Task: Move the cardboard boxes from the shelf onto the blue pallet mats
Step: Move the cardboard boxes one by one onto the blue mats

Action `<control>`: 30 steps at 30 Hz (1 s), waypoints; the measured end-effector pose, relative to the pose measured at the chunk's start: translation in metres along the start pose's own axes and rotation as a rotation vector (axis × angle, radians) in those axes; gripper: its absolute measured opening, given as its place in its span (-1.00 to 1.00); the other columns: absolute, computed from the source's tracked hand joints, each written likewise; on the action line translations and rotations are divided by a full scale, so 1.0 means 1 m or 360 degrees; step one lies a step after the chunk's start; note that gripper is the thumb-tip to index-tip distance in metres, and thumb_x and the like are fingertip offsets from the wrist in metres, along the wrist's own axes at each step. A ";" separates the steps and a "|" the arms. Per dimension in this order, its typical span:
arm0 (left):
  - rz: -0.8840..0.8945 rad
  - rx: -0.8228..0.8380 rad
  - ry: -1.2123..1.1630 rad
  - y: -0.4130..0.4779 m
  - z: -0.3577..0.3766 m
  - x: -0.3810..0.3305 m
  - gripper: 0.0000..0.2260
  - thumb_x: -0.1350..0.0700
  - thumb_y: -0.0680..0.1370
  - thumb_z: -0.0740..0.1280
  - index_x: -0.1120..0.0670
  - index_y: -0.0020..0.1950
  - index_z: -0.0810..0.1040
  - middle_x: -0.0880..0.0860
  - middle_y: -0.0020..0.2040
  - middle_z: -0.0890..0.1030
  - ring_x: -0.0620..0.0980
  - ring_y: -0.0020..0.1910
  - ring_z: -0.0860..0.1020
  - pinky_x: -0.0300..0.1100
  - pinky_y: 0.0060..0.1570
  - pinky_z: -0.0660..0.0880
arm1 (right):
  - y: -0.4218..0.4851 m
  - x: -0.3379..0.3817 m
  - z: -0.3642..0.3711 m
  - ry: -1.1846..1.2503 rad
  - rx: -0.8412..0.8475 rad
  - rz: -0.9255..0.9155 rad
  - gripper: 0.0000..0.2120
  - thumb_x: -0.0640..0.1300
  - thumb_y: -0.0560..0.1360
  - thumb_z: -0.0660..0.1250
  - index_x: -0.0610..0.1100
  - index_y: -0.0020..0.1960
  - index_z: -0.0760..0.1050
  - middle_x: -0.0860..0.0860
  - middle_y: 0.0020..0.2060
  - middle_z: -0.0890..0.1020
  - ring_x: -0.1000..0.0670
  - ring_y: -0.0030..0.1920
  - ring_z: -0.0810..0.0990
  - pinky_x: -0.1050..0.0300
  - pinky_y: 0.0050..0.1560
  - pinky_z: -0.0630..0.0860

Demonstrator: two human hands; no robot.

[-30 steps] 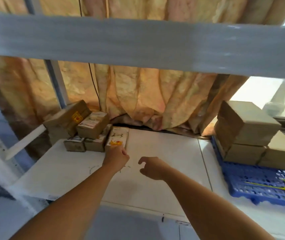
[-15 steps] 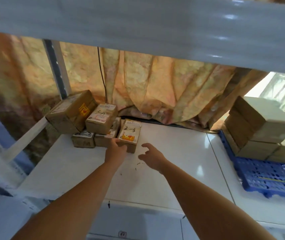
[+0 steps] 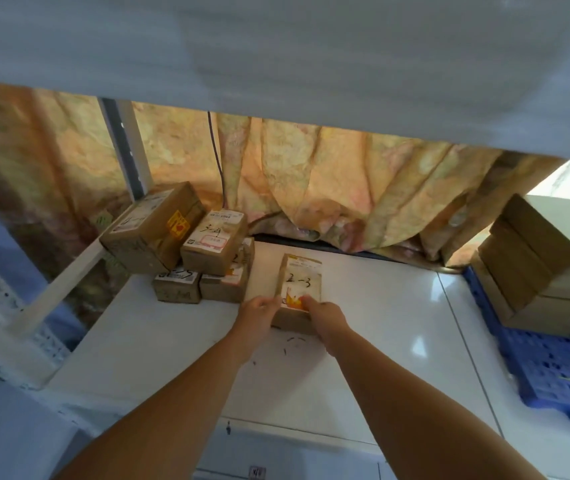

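Change: the box marked 2-3 (image 3: 299, 289) now sits apart from the pile of boxes (image 3: 186, 247); half a second ago it lay against them.
Hands: the left hand (image 3: 259, 311) and right hand (image 3: 325, 315) each grip a near corner of it. Earlier only the left touched it, while the right reached in with loose fingers.
Place: middle of the white shelf (image 3: 172, 341); whether it is lifted yet, I cannot tell.
Meaning: it looks freed for the carry right to the blue pallet mat (image 3: 553, 368), which already bears stacked boxes (image 3: 536, 271).
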State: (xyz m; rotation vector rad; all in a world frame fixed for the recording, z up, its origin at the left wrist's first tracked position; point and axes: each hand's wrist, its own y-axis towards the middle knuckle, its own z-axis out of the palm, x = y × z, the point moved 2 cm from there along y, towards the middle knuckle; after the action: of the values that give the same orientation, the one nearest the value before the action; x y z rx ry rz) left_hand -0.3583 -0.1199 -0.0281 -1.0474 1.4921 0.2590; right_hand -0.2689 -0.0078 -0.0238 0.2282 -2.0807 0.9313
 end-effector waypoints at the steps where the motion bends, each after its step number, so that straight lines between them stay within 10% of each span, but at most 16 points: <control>1: 0.0014 0.0035 -0.0020 -0.001 0.003 0.002 -0.66 -0.09 0.59 0.21 0.09 0.25 0.46 0.16 0.21 0.50 0.01 0.05 0.46 -0.10 0.08 0.43 | 0.001 -0.003 -0.003 -0.0052 0.0011 0.0010 -0.47 0.20 0.53 0.22 -0.20 0.29 0.44 -0.13 0.10 0.58 -0.13 0.11 0.54 -0.03 0.17 0.52; 14: 0.0078 0.0018 0.0061 -0.013 0.037 0.009 -0.63 0.13 0.60 0.25 0.16 0.40 0.40 0.14 0.30 0.51 0.12 0.22 0.50 -0.02 0.17 0.48 | -0.015 -0.021 -0.028 -0.0173 0.0026 0.0111 -0.53 0.12 0.56 0.25 -0.22 0.28 0.40 -0.18 0.18 0.55 -0.11 0.01 0.51 0.02 -0.04 0.46; 24: -0.0058 0.0221 -0.0159 -0.031 0.039 0.026 -0.82 0.15 0.56 0.32 0.08 0.09 0.36 0.10 0.08 0.50 0.03 -0.02 0.47 -0.08 -0.10 0.44 | -0.038 -0.047 -0.046 -0.0022 0.0149 0.0175 -0.53 0.12 0.46 0.40 -0.19 0.17 0.43 -0.07 -0.13 0.55 -0.02 -0.10 0.52 0.02 0.13 0.54; 30: -0.0080 0.0352 -0.0463 -0.043 0.058 0.026 -0.64 0.27 0.49 0.39 0.15 0.22 0.34 0.08 -0.02 0.55 -0.02 -0.14 0.48 -0.18 -0.20 0.38 | -0.042 -0.059 -0.053 0.0370 0.0361 -0.0005 -0.57 0.01 0.44 0.45 0.00 0.23 0.38 -0.04 0.01 0.60 -0.04 -0.03 0.53 0.03 0.16 0.52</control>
State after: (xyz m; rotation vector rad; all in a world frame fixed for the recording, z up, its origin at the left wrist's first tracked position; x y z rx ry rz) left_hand -0.2844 -0.1155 -0.0474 -0.8299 1.2010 0.1962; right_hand -0.1791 -0.0107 -0.0255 0.2291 -1.7628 1.1370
